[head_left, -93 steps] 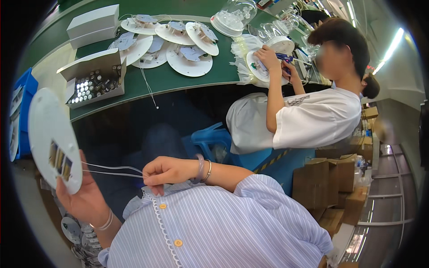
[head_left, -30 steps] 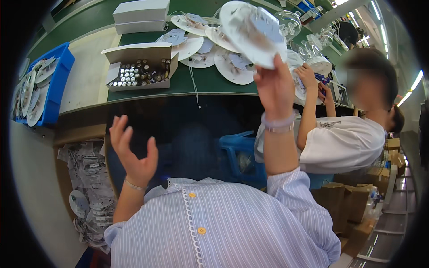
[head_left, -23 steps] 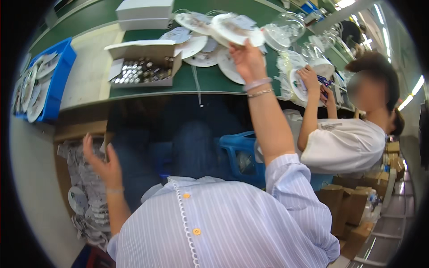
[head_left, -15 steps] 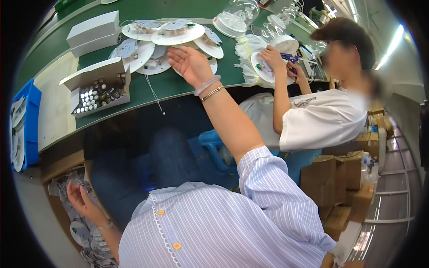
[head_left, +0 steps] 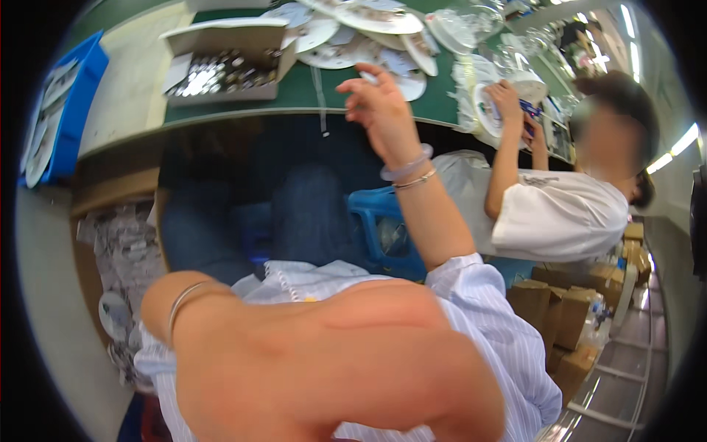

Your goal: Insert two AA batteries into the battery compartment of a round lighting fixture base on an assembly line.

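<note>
My left hand (head_left: 317, 353) is large, blurred and close to the camera, back uppermost, across the front of my striped shirt. Its fingertips bend out of sight near the lower edge, so any grip is hidden. My right hand (head_left: 387, 110) hovers just off the bench's front edge, fingers apart and loosely curled. A small whitish spot shows among its fingers, too small to name. Behind it lies a heap of white round discs (head_left: 379, 18) with parts mounted on them. A thin white cable (head_left: 320, 96) with a small plug hangs from the heap over the edge.
An open carton (head_left: 276, 77) of small silver-topped cylinders stands on the green bench. At far left is a blue bin (head_left: 85, 74) of white discs. A co-worker (head_left: 560, 214) handles a disc on the right. Below are a blue stool (head_left: 383, 228) and a carton of white parts (head_left: 121, 250).
My left hand has come up from the lower left to right before the camera. My right hand has drawn back from the discs, its fingers curling. The whole view has shifted.
</note>
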{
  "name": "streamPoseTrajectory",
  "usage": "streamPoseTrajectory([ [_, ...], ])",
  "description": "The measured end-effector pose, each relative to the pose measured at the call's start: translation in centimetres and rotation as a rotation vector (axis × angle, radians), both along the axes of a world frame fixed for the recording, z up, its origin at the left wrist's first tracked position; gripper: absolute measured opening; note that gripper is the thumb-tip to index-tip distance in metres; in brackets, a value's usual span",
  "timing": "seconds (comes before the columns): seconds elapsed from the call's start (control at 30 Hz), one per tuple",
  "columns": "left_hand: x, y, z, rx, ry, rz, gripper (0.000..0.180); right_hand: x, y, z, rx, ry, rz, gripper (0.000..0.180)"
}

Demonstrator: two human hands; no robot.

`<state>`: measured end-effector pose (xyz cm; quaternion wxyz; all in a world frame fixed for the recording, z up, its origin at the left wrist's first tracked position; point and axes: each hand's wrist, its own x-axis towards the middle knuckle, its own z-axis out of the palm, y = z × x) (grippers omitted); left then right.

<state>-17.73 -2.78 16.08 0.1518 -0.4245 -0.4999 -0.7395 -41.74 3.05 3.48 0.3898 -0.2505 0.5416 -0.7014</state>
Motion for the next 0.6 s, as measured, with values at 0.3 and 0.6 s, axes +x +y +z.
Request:
streamPoseTrajectory([
  [0.3, 4.0, -3.0, -6.8, 0.177, -0.179, 0.504, 0.017, 2.2, -3.6, 1.9, -0.059, 0.716, 0.071, 0.012],
  [0.6, 23.7, -8.2, -29.5, 0.443, -1.201, 2.091, 0.038, 2.8, -12.5, 1.6, 0.429, 1.968, 0.234, 0.008],
])
